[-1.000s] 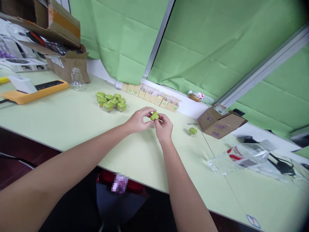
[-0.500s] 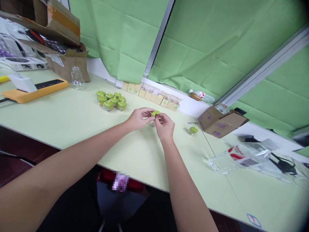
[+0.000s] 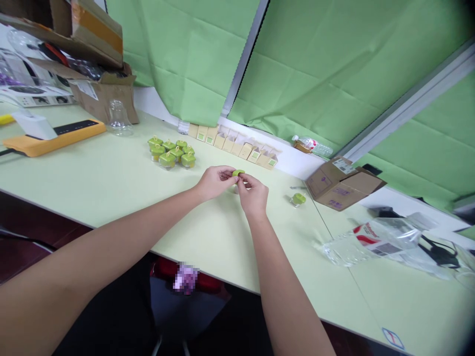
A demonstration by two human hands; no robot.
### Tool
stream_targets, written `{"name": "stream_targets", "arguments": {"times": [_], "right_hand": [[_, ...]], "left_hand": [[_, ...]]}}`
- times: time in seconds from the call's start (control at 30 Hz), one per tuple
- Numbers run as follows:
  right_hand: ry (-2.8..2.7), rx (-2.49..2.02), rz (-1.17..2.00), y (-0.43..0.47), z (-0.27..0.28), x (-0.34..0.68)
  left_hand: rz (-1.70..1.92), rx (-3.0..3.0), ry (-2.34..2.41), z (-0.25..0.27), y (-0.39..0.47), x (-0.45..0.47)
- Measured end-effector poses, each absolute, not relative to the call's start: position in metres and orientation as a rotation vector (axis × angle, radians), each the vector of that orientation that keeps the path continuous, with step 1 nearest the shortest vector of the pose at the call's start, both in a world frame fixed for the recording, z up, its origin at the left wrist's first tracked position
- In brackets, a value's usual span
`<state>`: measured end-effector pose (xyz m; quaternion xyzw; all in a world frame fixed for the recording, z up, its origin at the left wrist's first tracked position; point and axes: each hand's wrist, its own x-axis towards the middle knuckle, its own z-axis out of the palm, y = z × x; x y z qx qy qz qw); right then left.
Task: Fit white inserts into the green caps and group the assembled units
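Note:
Above the middle of the table, my left hand [image 3: 215,183] and my right hand [image 3: 254,196] are both closed on a small green lid [image 3: 238,172], with fingertips pinching its edges. Most of the lid is covered by the fingers. A small clear thing [image 3: 235,190] shows just below between the hands, mostly hidden, so its kind is unclear. To the left stands a cluster of several small clear containers [image 3: 167,159] with green lids and loop handles. On the right, one more green-lidded container [image 3: 298,199] stands alone.
A row of small cardboard boxes [image 3: 237,144] lines the wall. A clear jar [image 3: 119,118], an orange power strip [image 3: 59,136] and a cardboard box [image 3: 107,99] are at the left. At the right lie an open carton [image 3: 343,185], a large clear bottle [image 3: 371,240] and a small bottle [image 3: 311,146].
The green lid has tilted slightly between my fingers, showing less of its face. Both hands stay in nearly the same place; the view has shifted a little.

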<state>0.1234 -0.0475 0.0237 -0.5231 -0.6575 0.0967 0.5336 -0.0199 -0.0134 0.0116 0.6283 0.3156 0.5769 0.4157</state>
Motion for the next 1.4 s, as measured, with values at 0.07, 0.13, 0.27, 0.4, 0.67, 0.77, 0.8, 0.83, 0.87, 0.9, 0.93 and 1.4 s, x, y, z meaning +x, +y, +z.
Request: {"name": "stream_targets", "arguments": {"times": [0.07,0.13,0.27,0.4,0.67,0.77,0.8,0.83,0.87,0.9,0.93,1.4], "right_hand": [[-1.601,-1.259,0.217,-0.0482,0.0252,0.1247],[-1.611,-1.283,0.224,-0.0478,0.0260,0.1257],[-1.611,-1.360,0.273,-0.0457,0.0259,0.1275],[-1.595,-1.400,0.290,-0.0458,0.0266,0.1279],[-1.563,-1.422,0.204,-0.0480,0.0261,0.1257],[-1.593,-1.417,0.255,-0.0467,0.0246,0.1272],[-1.607,-1.419,0.265,-0.0463,0.0242,0.1276],[-1.614,-1.421,0.270,-0.0458,0.0238,0.1280],[-1.610,-1.421,0.275,-0.0454,0.0233,0.1283],[-1.596,-1.418,0.284,-0.0449,0.0229,0.1285],[-1.576,-1.412,0.294,-0.0443,0.0223,0.1286],[-1.382,-1.274,0.610,-0.0398,0.0209,0.1264]], "left_hand": [[1.439,1.585,0.802,0.0114,-0.0135,-0.0199],[1.428,1.599,0.815,0.0107,-0.0132,-0.0204],[1.402,1.643,0.827,0.0075,-0.0118,-0.0214],[1.373,1.671,0.807,0.0063,-0.0106,-0.0214],[1.376,1.682,0.801,0.0073,-0.0124,-0.0206],[1.393,1.681,0.820,0.0056,-0.0121,-0.0207],[1.395,1.676,0.818,0.0054,-0.0121,-0.0207],[1.398,1.666,0.814,0.0055,-0.0122,-0.0208],[1.398,1.653,0.807,0.0059,-0.0126,-0.0208],[1.391,1.636,0.796,0.0067,-0.0130,-0.0209],[1.377,1.615,0.782,0.0076,-0.0136,-0.0210],[1.286,1.241,0.702,0.0139,-0.0121,-0.0255]]}}
